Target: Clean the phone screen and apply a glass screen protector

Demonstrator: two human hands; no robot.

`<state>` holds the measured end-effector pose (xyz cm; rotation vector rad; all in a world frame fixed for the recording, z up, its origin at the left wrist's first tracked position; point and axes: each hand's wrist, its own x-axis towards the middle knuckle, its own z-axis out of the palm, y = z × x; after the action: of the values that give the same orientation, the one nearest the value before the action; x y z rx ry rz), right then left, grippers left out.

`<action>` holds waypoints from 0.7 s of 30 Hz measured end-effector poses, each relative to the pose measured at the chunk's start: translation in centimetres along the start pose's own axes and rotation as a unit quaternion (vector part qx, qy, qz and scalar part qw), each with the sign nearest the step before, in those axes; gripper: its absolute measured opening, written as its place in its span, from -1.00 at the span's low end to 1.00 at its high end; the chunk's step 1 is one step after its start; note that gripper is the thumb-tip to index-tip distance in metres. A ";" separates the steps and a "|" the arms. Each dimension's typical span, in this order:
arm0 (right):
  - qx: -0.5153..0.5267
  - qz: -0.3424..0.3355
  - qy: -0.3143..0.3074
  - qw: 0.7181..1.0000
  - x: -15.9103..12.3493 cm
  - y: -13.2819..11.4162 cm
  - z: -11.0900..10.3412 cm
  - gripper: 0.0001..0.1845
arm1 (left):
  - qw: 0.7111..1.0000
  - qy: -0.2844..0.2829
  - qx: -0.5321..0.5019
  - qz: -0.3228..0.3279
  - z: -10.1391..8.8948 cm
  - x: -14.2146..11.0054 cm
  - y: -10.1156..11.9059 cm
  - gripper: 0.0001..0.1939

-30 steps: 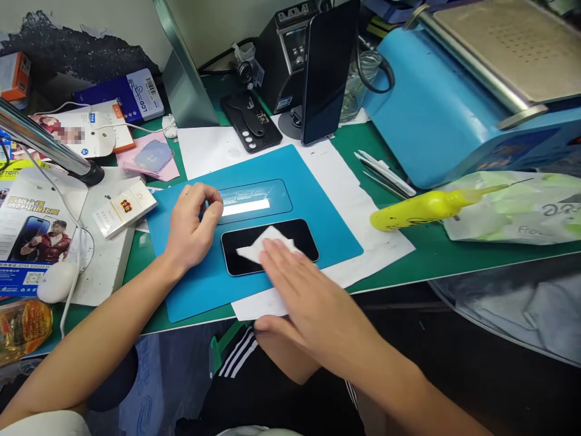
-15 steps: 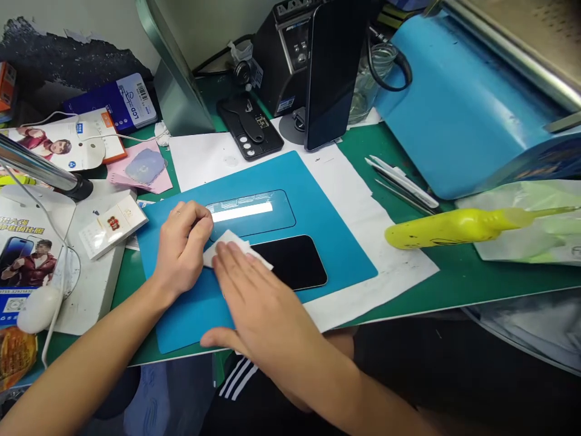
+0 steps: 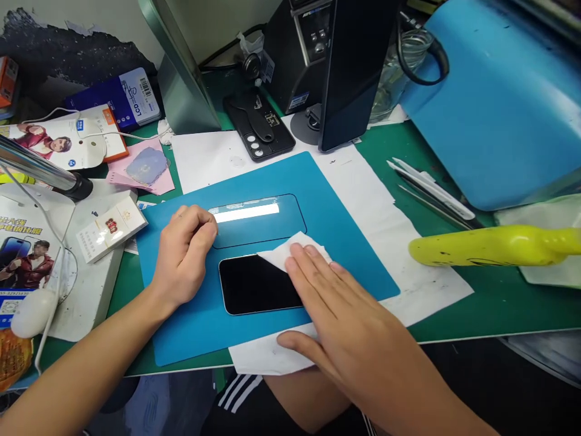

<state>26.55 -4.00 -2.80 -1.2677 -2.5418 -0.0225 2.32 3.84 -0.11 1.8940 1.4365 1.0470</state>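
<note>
A black phone (image 3: 254, 283) lies screen-up on a blue work mat (image 3: 336, 224). My right hand (image 3: 336, 315) lies flat with fingers stretched out, pressing a white wipe (image 3: 290, 249) onto the phone's right end. My left hand (image 3: 184, 254) rests on the mat just left of the phone, fingers curled into a loose fist, thumb against the forefinger. What the fist holds, if anything, is hidden. A clear glass screen protector (image 3: 254, 217) lies on the mat behind the phone and catches the light.
A yellow squeeze bottle (image 3: 490, 245) lies on the green bench at right, beside tweezers (image 3: 431, 188). A blue machine (image 3: 499, 103), a dark phone on a stand (image 3: 351, 72) and a black phone case (image 3: 263, 127) stand behind. Boxes and packets crowd the left side.
My right hand slid the wipe from the phone's middle to its left end, then to its right end. The left hand has stayed beside the phone. The camera moved closer.
</note>
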 end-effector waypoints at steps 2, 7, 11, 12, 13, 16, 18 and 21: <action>0.001 0.001 0.013 1.000 0.7 -0.4 0.2 -0.09 | 1.000 -0.005 0.006 0.003 0.0 0.0 0.1 -0.77; 0.056 -0.031 0.025 0.998 3.9 -3.3 0.9 -0.09 | 1.000 -0.003 0.013 0.001 -0.3 -0.3 -0.1 -0.75; 0.044 -0.049 0.031 0.997 3.7 -1.5 0.6 -0.23 | 1.000 -0.005 0.004 -0.004 -0.4 -0.5 -0.1 -0.76; 0.027 -0.050 0.030 0.998 3.1 -0.5 0.3 -0.27 | 1.000 -0.006 0.002 -0.006 -0.4 -0.5 -0.1 -0.76; 0.008 -0.049 0.028 0.998 2.5 0.4 0.1 -0.30 | 1.000 -0.008 0.001 -0.008 -0.4 -0.5 0.0 -0.76; -0.033 -0.057 0.015 0.998 0.9 2.2 -0.3 -0.33 | 1.000 -0.012 0.003 -0.014 -0.2 -0.4 0.3 -0.75; -0.037 -0.067 0.013 0.997 0.9 2.2 -0.2 -0.29 | 1.000 -0.016 0.007 -0.015 -0.1 -0.4 0.4 -0.75; -0.012 -0.076 0.016 0.997 2.1 0.7 0.4 -0.26 | 1.000 -0.021 0.011 -0.014 -0.1 -0.2 0.5 -0.75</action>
<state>25.76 -1.86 -2.70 -1.0697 -2.6117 -0.1044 2.51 3.44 0.30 1.8951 1.4525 0.9766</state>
